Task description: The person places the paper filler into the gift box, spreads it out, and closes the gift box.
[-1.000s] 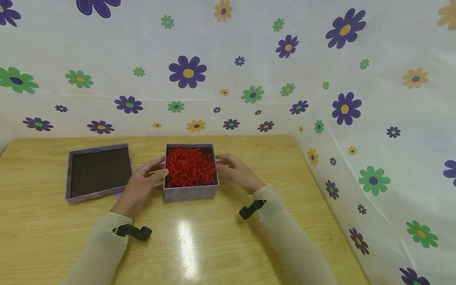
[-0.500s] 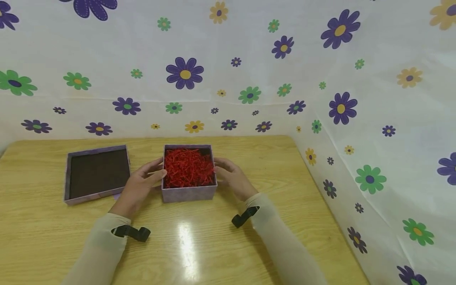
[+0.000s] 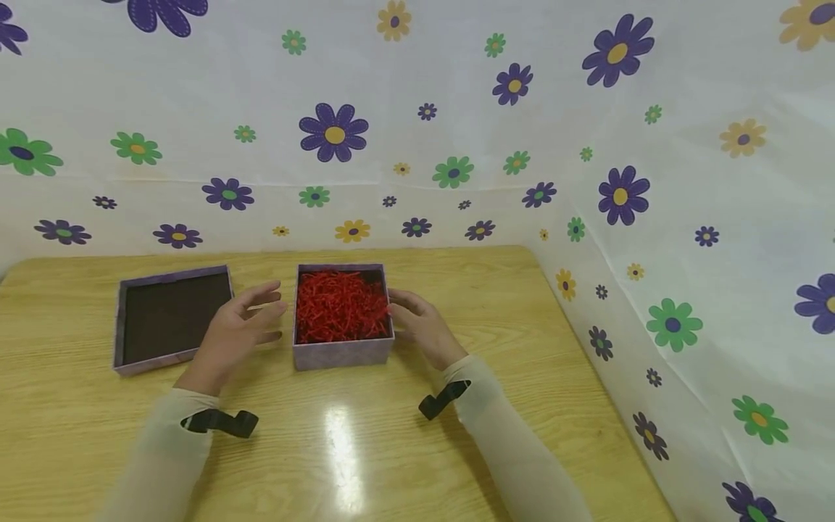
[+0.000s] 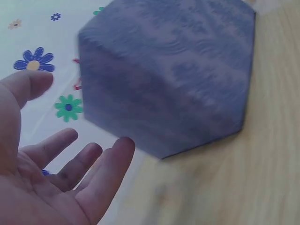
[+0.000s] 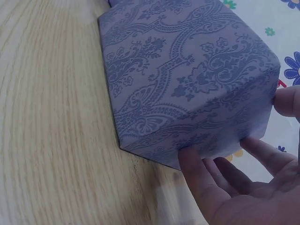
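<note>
A purple patterned box (image 3: 342,354) stands on the wooden table, lidless and filled with red shredded paper (image 3: 339,304). To its left my left hand (image 3: 236,330) hovers with spread fingers, a small gap between them and the box wall in the head view. My right hand (image 3: 427,330) is at the box's right side. In the right wrist view its fingertips (image 5: 190,157) touch the patterned side wall (image 5: 225,112), and the thumb (image 5: 287,101) lies at the upper edge. Neither hand holds anything.
The box lid (image 3: 171,315) lies upturned at the left, dark inside, partly behind the left hand. A white flowered sheet (image 3: 391,87) rises along the table's back and right sides. Bare wooden table (image 3: 293,442) shows in front of the box.
My left hand has come off the box's left wall and moved left, towards the lid. The right hand has drawn slightly closer in at the right wall. The box stays put.
</note>
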`<state>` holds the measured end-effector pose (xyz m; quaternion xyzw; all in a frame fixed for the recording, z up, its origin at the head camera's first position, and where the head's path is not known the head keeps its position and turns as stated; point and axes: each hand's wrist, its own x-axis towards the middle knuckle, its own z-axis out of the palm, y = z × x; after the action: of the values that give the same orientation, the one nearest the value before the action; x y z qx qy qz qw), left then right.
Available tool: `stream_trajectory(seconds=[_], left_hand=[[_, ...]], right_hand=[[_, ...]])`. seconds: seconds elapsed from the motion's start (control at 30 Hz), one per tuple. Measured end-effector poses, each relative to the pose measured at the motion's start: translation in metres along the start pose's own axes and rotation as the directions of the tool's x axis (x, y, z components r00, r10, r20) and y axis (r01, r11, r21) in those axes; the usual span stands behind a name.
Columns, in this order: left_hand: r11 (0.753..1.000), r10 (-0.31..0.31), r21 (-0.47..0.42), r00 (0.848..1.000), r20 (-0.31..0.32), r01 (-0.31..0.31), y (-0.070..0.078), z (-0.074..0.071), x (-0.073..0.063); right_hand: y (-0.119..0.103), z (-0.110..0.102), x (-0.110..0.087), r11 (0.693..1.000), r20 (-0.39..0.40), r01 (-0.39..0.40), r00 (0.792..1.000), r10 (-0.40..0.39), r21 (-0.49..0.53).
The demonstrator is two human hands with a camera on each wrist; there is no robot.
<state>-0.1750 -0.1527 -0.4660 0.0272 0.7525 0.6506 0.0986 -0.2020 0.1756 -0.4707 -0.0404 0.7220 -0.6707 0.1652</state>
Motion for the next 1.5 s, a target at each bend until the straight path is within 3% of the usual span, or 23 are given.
stream_trajectory(seconds=[0.1, 0.23, 0.5, 0.67, 0.83, 0.93, 1.07, 1.17, 1.33, 1.4, 1.5], left_hand=[[0.996, 0.029, 0.088, 0.999, -0.021, -0.027, 0.007, -0.012, -0.004], [0.983, 0.023, 0.185, 0.999, -0.039, -0.016, 0.013, -0.036, -0.007], [0.95, -0.089, 0.291, 0.99, -0.11, 0.117, 0.008, -0.1, -0.01], [0.897, -0.142, 0.388, 0.97, -0.199, 0.211, -0.009, -0.138, -0.015], [0.844, -0.146, 0.452, 0.934, -0.327, 0.29, -0.025, -0.164, -0.021], [0.854, -0.121, 0.423, 0.907, -0.403, 0.302, -0.03, -0.172, -0.022], [0.903, -0.106, 0.324, 0.879, -0.465, 0.281, -0.04, -0.183, -0.023], [0.916, -0.169, 0.262, 0.885, -0.434, 0.303, -0.051, -0.195, -0.023], [0.887, -0.327, 0.244, 0.907, -0.266, 0.391, -0.065, -0.208, -0.021], [0.881, -0.342, 0.261, 0.913, -0.223, 0.394, -0.068, -0.21, -0.02], [0.897, -0.321, 0.258, 0.93, -0.18, 0.359, -0.069, -0.211, -0.02]], right_hand=[[-0.001, -0.002, -0.001, 1.0, 0.001, 0.001, 1.0, -0.001, -0.015], [0.0, -0.003, 0.0, 1.0, 0.007, -0.005, 1.0, 0.005, -0.005], [0.001, -0.004, 0.002, 1.0, 0.017, -0.025, 1.0, 0.024, 0.016], [0.0, -0.004, 0.001, 0.999, 0.009, -0.041, 0.999, 0.041, 0.006], [0.0, -0.004, 0.001, 0.999, 0.002, -0.044, 0.999, 0.044, 0.012], [0.001, -0.004, 0.002, 0.999, 0.003, -0.044, 0.999, 0.044, 0.012], [0.001, -0.003, 0.002, 0.999, 0.003, -0.038, 0.999, 0.038, 0.01], [0.001, -0.003, 0.002, 0.999, 0.001, -0.039, 0.999, 0.039, 0.011], [0.001, -0.003, 0.002, 0.999, -0.002, -0.048, 0.999, 0.048, 0.008], [0.001, -0.003, 0.002, 0.999, -0.001, -0.051, 0.999, 0.051, 0.01], [0.001, -0.004, 0.002, 0.998, -0.001, -0.054, 0.999, 0.054, 0.008]])
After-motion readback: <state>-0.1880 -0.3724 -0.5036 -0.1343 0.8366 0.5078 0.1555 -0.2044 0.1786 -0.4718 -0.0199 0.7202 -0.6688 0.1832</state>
